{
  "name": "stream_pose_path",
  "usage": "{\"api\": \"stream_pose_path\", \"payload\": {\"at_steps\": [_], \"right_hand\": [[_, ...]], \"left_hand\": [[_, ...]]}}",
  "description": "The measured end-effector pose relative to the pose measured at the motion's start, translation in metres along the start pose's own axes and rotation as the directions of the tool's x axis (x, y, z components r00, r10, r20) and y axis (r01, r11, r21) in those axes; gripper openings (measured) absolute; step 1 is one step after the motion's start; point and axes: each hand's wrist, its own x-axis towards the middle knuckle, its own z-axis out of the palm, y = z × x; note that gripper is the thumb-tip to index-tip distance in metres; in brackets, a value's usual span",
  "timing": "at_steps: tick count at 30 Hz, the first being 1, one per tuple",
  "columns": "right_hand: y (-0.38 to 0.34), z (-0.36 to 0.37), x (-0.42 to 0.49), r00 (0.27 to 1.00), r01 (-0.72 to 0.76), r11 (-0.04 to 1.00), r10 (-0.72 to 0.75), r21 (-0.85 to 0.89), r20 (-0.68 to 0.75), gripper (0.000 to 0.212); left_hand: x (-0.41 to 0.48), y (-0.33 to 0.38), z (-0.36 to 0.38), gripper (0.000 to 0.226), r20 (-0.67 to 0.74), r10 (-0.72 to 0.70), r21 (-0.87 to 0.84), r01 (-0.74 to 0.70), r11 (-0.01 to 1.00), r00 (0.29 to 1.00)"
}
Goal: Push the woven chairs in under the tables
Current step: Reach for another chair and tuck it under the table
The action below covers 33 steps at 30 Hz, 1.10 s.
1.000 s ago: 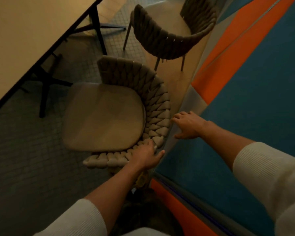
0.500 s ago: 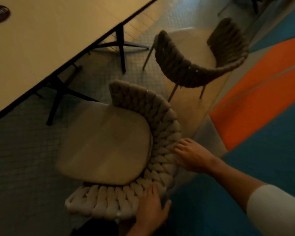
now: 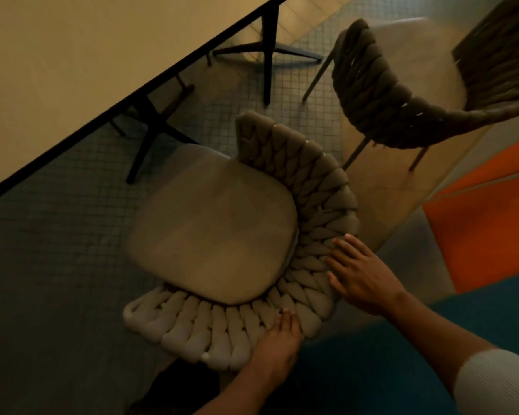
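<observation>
Grey tiled floor (image 3: pixel 57 265) extends under a long pale table (image 3: pixel 72 70) at far left. Orange and blue carpet (image 3: pixel 477 229) borders the tiles at right.

**Position of the work.** The near chair (image 3: pixel 318 190) stands on the tiles. Its seat cushion (image 3: pixel 213 226) faces the table and lies wholly outside the table edge. The seat front is near the dark table base (image 3: pixel 150 130). A darker far chair (image 3: pixel 372 94) stands at far right, apart from the near chair and also out from the table.

**Hand state.**
- The left hand (image 3: pixel 277 345) lies on the near curve of the woven back, with its fingers straight and together over the top of the weave. It grips nothing. The thumb cannot be seen.
- The right hand (image 3: pixel 363 274) is flat against the outer right side of the woven back, with its fingers spread and straight. It presses and does not grasp.

**Handling.**
- The thick padded weave looks soft and is likely to give a little under the palm.
- The frame beneath is judged stiff.
- The thin legs suggest a light to moderate weight.
- The legs should slide on the tiles, though the grout lines may catch them.
- The cushion appears to be a separate pad. Do not push on it.

**Recommended hold.** Hold the top rim of the back with one hand on each side of its centre. Push toward the table. Uneven pressure will probably turn the chair. Keep the seat front clear of the table base, which it could strike.
</observation>
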Motion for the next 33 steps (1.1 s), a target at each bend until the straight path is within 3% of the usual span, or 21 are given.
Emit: {"api": "stream_pose_path", "payload": {"at_steps": [3,5,6,9,13,17,23,26,33], "right_hand": [[-0.018,-0.003,0.003,0.998,-0.064,0.997,0.064,0.031,-0.013,0.041],[-0.034,-0.004,0.003,0.995,-0.095,0.993,0.097,0.064,-0.018,0.039],[-0.042,-0.002,0.001,0.994,-0.104,0.991,0.106,0.080,-0.015,0.039],[-0.063,0.002,-0.005,0.994,-0.106,0.987,0.108,0.119,-0.017,0.038],[-0.057,0.006,-0.008,0.997,0.007,0.991,0.002,0.137,-0.072,0.030],[-0.039,0.015,0.008,0.996,0.033,0.993,-0.023,0.115,-0.091,0.030],[-0.030,0.020,0.021,0.998,0.011,0.994,-0.003,0.113,-0.063,0.030],[-0.026,0.013,0.035,0.999,0.001,0.996,0.004,0.086,-0.051,0.032],[-0.025,0.004,0.073,0.996,-0.044,0.998,0.048,0.053,-0.074,0.036]], "left_hand": [[-0.007,-0.025,-0.007,0.089,0.042,0.062,0.002,-0.062,0.998,0.997],[-0.016,-0.045,-0.015,0.079,-0.033,0.112,0.010,-0.112,0.994,0.993],[-0.023,-0.053,-0.021,0.076,0.019,0.112,0.009,-0.112,0.994,0.994],[-0.039,-0.069,-0.028,0.083,0.048,0.072,-0.012,-0.072,0.997,0.996],[-0.042,-0.055,-0.018,0.094,0.084,-0.074,-0.068,0.080,0.994,0.994],[-0.022,-0.045,-0.007,0.099,0.039,-0.170,-0.174,0.174,0.969,0.985],[-0.011,-0.057,-0.003,0.087,-0.061,-0.065,-0.124,0.057,0.991,0.996],[-0.006,-0.063,-0.008,0.078,-0.124,-0.056,-0.191,0.032,0.981,0.991],[-0.003,-0.084,-0.065,0.070,-0.213,-0.125,-0.147,0.094,0.985,0.969]]}}
